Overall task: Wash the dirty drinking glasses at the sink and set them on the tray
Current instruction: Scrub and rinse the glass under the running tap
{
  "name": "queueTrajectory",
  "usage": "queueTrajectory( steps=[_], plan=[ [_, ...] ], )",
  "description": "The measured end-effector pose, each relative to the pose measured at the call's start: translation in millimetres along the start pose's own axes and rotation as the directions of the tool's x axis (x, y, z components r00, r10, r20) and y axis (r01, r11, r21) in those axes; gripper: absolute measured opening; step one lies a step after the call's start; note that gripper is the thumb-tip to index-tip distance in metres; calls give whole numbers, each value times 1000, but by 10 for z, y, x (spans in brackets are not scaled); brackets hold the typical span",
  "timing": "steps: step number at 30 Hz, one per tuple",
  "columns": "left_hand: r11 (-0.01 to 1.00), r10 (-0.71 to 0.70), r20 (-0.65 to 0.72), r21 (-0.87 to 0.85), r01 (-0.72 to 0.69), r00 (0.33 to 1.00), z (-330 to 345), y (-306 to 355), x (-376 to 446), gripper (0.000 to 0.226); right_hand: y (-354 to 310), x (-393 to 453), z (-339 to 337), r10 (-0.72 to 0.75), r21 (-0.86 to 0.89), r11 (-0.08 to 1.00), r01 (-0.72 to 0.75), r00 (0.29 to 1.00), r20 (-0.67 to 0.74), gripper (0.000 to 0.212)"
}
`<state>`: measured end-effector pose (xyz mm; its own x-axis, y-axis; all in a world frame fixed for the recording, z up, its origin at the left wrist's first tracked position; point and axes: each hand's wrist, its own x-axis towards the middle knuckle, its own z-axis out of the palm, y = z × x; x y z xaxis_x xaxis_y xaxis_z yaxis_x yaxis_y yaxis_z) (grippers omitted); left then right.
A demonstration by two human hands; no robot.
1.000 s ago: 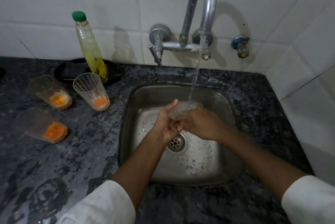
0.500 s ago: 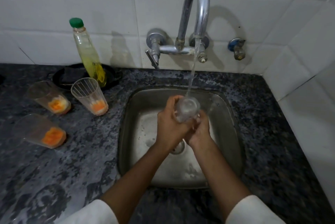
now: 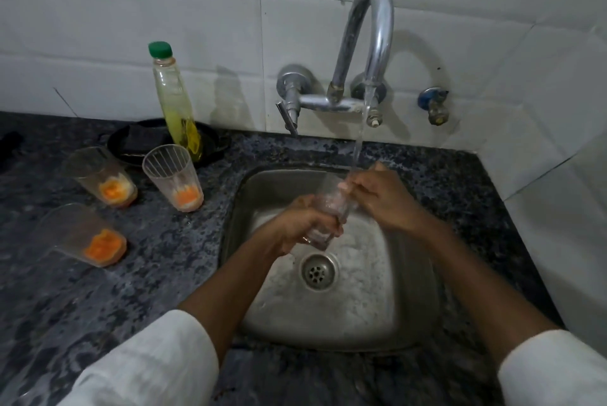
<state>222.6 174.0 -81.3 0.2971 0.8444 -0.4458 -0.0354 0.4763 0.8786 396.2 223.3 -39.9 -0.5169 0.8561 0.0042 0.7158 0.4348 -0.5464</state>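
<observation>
Left hand (image 3: 303, 225) now grips the glass (image 3: 331, 208) low at its base, tilted under the stream; right hand (image 3: 382, 198) has shifted to pinch the rim. Rinsing continues over the sink (image 3: 417, 323); three dirty glasses (image 3: 174, 180) wait on the bench (image 3: 147, 277).

1. Above the sink (image 3: 410, 290) at 12 o'clock: tap (image 3: 368, 44).
2. At 9 o'clock on the counter (image 3: 147, 274): three glasses (image 3: 174, 177).
3. Behind them, at 10 o'clock: bottle (image 3: 174, 100).
4. Over the sink: held glass (image 3: 331, 208).
</observation>
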Motion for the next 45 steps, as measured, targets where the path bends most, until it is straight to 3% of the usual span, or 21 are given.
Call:
queueTrajectory(
  steps=[2,5,7,10,12,14,16,17,20,22,24,26,28,30,32,34,37,39,41,43,45],
  plan=[
    [996,53,-65,69,-49,996,19,-21,41,59,-25,-12,-162,11,10,1000,-13,994,108,27],
    [981,179,-190,105,-161,965,122,-97,119,68,-150,-57,-204,163,230,952,-200,972,170,27],
    [944,304,-355,238,-229,884,253,-182,175,67,-212,-70,-102,276,341,892,-296,955,108,25],
    [862,455,-502,457,-222,735,417,-266,168,64,-290,-60,-15,246,226,946,-233,969,-30,22],
    [899,410,-374,320,-299,832,355,-225,169,66,-291,-62,-82,154,195,971,-138,986,-68,23],
    [962,271,-98,62,-266,957,170,-122,156,65,-224,-76,-186,20,235,972,-14,1000,-24,23],
    [984,178,155,-44,-173,972,41,-55,151,47,-170,-76,-231,-70,223,973,57,996,54,23],
    [986,165,185,-43,-160,969,27,-53,172,36,-166,-66,-234,-75,188,980,62,995,66,24],
    [980,197,-142,52,-192,970,202,-64,221,37,-188,2,-204,-10,69,998,8,999,36,28],
    [965,245,-434,197,-174,867,369,-120,262,51,-230,31,-140,59,30,998,-59,998,26,33],
    [925,338,-546,343,-163,767,461,-174,237,57,-248,40,-93,102,85,991,-104,995,22,32],
    [931,335,-422,284,-227,842,381,-160,227,61,-251,16,-127,70,104,992,-72,997,21,32],
    [962,258,-86,112,-248,962,213,-82,172,62,-237,-23,-201,-3,145,989,-5,999,52,28],
    [979,203,185,-65,-194,962,70,-40,140,50,-257,-47,-268,-52,189,981,34,995,91,23],
    [980,178,145,-113,-163,973,67,-46,182,37,-278,-16,-271,-40,135,991,29,996,83,27],
    [986,169,-146,34,-166,975,232,-46,239,42,-303,35,-234,18,13,1000,-18,999,40,39],
    [949,282,-476,266,-169,833,441,-154,330,61,-297,35,-162,114,17,993,-113,993,-12,44],
    [944,306,-393,244,-223,867,397,-196,315,66,-264,13,-169,76,80,994,-75,997,-12,39],
    [975,217,-81,66,-212,973,236,-126,233,59,-235,-15,-220,-2,121,993,-1,1000,29,29],
    [982,164,228,-132,-137,960,115,-69,161,49,-232,-30,-277,-77,155,986,66,995,66,27],
    [977,153,177,-176,-121,972,110,-56,186,40,-233,-9,-288,-62,118,991,56,997,48,28]
  ],
)
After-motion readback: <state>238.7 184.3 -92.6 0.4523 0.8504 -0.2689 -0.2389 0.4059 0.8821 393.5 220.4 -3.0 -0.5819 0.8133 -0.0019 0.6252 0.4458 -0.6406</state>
